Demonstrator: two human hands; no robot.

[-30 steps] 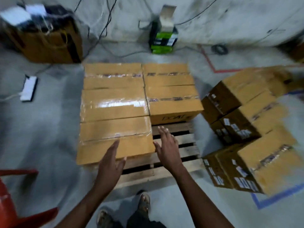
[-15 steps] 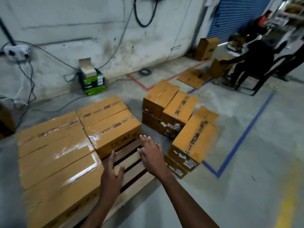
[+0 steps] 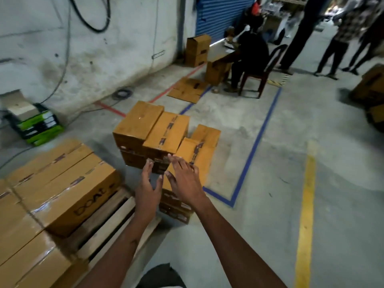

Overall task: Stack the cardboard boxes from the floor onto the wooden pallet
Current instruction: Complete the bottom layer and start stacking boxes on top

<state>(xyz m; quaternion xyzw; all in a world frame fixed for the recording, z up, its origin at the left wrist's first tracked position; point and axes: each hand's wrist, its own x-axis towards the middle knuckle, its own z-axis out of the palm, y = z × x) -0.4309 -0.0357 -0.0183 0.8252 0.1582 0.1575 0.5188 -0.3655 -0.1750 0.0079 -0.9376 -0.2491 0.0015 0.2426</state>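
A group of brown cardboard boxes stands on the floor ahead of me, two layers high. The nearest box lies just behind my hands. My left hand and my right hand are both held out in front of it, fingers spread, holding nothing. At the lower left, the wooden pallet carries several taped boxes in one layer; its near right corner shows bare slats.
A green and black carton sits by the white wall at left. Flattened cardboard lies further back. A seated person and standing people are at the back. More boxes stand at far right. Blue and yellow lines mark the floor.
My view has swung right from the pallet toward the floor boxes. Both hands have moved off the pallet and now reach toward the nearest floor box.
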